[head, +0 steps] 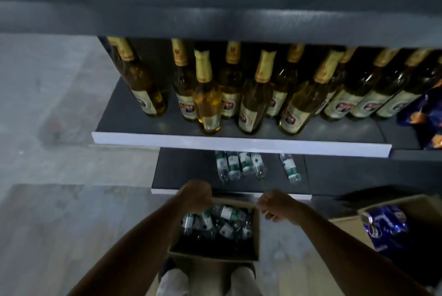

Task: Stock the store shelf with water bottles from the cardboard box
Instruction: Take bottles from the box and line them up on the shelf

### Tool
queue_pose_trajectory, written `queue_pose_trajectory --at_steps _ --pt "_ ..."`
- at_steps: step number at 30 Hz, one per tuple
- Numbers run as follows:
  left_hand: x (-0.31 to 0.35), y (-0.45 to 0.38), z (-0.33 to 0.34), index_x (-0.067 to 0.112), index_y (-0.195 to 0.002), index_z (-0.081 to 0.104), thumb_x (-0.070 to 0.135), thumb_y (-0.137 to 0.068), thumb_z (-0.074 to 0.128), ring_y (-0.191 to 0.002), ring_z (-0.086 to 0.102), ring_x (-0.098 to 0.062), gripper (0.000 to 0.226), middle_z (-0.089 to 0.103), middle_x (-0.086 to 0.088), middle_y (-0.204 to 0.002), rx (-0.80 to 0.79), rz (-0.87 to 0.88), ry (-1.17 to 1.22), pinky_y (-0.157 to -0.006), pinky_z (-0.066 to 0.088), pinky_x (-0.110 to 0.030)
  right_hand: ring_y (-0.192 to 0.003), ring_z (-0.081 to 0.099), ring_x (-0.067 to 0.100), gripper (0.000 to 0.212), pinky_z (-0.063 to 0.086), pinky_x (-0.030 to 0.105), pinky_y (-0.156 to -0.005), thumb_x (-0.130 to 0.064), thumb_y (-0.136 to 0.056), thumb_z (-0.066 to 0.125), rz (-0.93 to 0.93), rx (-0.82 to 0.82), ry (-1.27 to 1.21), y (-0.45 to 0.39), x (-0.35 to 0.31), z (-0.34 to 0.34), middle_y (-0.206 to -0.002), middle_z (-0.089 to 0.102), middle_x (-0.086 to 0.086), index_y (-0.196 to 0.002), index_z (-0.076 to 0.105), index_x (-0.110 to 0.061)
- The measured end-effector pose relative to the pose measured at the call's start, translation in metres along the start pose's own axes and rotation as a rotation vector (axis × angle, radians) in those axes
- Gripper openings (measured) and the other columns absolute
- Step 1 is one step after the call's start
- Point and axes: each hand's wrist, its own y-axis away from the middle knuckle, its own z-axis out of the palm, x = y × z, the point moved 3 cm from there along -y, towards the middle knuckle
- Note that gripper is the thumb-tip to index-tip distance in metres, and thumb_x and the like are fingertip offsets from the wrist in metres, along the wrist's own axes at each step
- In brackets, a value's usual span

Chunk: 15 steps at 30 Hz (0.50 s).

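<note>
Hands — left hand (196,196) and right hand (275,206) — are gripping the brown cardboard box (256,236) rim; tilting risks spilling clear plastic water bottles (215,220).

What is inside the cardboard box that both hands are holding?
The cardboard box holds loose water bottles lying jumbled. The left hand and right hand grip its far rim. Its dark bottom hides any more.

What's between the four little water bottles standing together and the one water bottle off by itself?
Nothing: between the group of four water bottles and the lone water bottle the head view shows only bare dark lower shelf.
</note>
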Motion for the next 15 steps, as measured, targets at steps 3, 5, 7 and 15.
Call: queue_pose_trajectory --at_steps 3,5,7,15 --pt "-0.023 -0.009 0.030 -0.002 -0.113 0.063 0.013 -0.096 0.042 -0.107 0.061 -0.033 0.031 0.064 -0.019 -0.117 -0.023 -0.026 0.095 -0.092 0.048 -0.039 -0.072 0.059 0.021 0.014 0.046 0.026 -0.062 -0.021 -0.090 0.058 0.072 0.024 -0.033 -0.025 0.018 0.029 -0.082 0.061 0.013 -0.088 0.062 -0.007" --pt "-0.045 -0.015 0.048 0.002 -0.109 0.064 0.021 -0.097 0.044 -0.096 0.066 -0.027 0.030 0.068 -0.015 -0.108 0.035 -0.047 0.111 -0.085 0.051 -0.030 -0.069 0.057 0.021 0.016 0.046 0.024 -0.059 -0.019 -0.091 0.057 0.119 0.041 -0.084 -0.044 0.028 0.054 -0.081 0.059 0.011 -0.097 0.063 -0.005" --pt "-0.069 -0.021 0.070 0.004 -0.109 0.063 0.022 -0.095 0.049 -0.099 0.064 -0.026 0.027 0.068 -0.014 -0.107 0.041 -0.060 0.109 -0.083 0.045 -0.026 -0.065 0.056 0.020 0.025 0.046 0.023 -0.053 -0.014 -0.092 0.057 0.189 0.054 -0.166 -0.061 0.039 0.084 -0.079 0.058 0.009 -0.112 0.061 -0.001" --pt "-0.171 -0.050 0.158 0.010 -0.113 0.064 0.006 -0.085 0.057 -0.111 0.057 -0.025 0.029 0.064 -0.009 -0.117 -0.120 -0.138 0.149 -0.078 0.038 -0.020 -0.093 0.065 0.028 0.031 0.055 0.038 -0.085 -0.003 -0.077 0.069 0.207 -0.032 -0.054 -0.129 0.076 0.211 -0.103 0.067 0.017 -0.106 0.063 -0.003"
